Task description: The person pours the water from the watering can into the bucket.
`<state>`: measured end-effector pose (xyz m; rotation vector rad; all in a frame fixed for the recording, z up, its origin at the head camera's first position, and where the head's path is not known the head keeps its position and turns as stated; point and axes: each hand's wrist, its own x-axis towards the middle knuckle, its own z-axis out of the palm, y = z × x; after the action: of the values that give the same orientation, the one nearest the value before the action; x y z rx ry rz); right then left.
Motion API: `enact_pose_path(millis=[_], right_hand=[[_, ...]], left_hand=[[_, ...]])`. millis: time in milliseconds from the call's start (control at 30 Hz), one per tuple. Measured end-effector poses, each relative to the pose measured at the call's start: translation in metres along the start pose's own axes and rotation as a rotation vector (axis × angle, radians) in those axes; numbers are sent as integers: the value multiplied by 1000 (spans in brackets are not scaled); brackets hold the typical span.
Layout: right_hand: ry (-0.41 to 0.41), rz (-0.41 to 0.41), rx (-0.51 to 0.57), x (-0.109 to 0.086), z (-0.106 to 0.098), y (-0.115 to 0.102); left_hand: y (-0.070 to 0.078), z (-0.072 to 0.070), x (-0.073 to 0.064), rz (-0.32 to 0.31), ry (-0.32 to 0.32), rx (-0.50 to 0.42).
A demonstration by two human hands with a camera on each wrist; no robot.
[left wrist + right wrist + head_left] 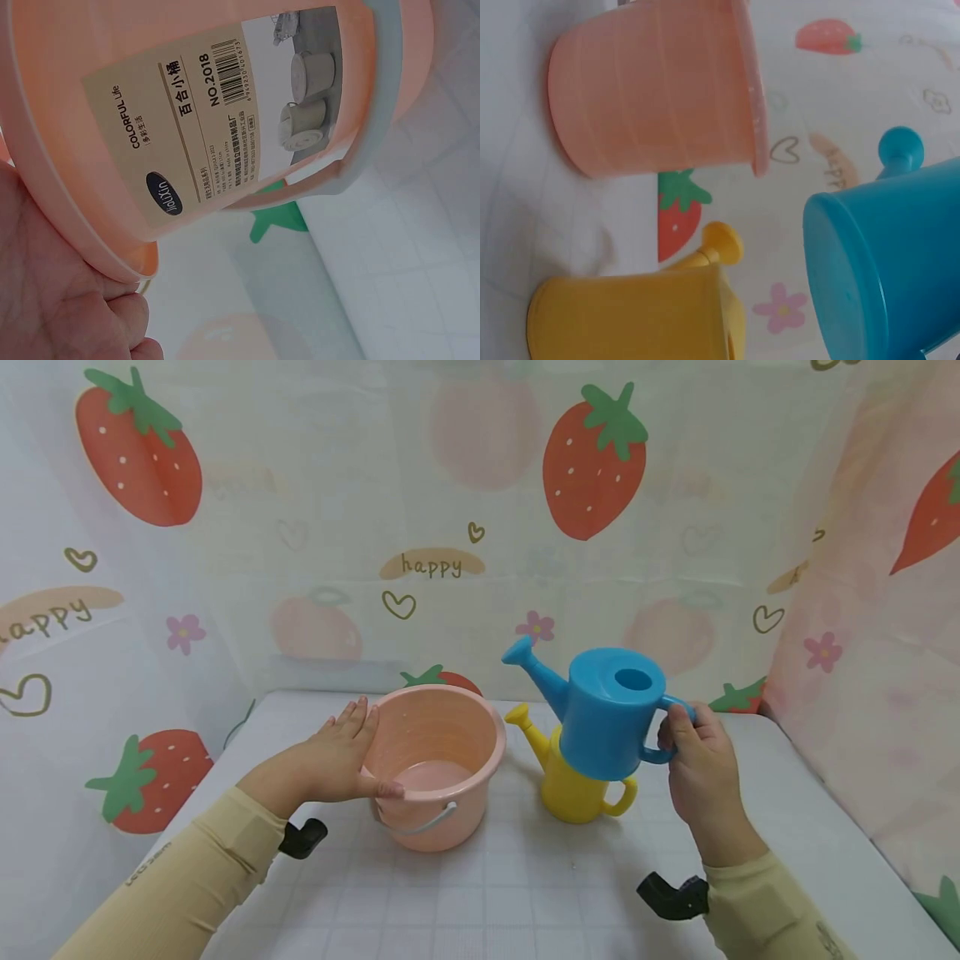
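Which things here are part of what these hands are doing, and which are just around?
In use:
blue watering can, held in the right hand
pink bucket, touched by the left hand

Apparently just around:
yellow watering can, untouched
strawberry-print backdrop

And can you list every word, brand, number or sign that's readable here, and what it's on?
"COLORFUL Life", label on the pink bucket
"多彩生活", same label
"百合小桶", same label
"NO.2018", same label
"6949230401673", under its barcode
"JiaLiXin", its dark oval logo
"happy", repeated on the strawberry-print backdrop
Too small: the label's fine print
Too blurred: lettering on the left sleeve and right sleeve
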<state>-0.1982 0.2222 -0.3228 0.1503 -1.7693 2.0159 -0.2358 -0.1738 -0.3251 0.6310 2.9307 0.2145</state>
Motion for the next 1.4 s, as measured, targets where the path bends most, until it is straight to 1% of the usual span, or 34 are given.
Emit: enact_pose_path(millis=[233, 567, 833, 967, 1200, 1400], right_hand=[[-114, -15, -45, 2, 10, -4], [-237, -4, -101, 5, 27, -10], [-345, -26, -183, 9, 36, -14], [-379, -31, -214, 12, 39, -16], [-399, -8, -271, 17, 43, -16], [-433, -22, -295, 19, 47, -19]], left_hand=[[1, -1, 0, 2, 3, 1], [0, -1, 0, 5, 9, 1], [0, -1, 0, 2, 5, 1], [0, -1, -1, 3, 2, 5], [-1, 0, 0, 3, 3, 7], [-1, 1, 0, 2, -2, 6]])
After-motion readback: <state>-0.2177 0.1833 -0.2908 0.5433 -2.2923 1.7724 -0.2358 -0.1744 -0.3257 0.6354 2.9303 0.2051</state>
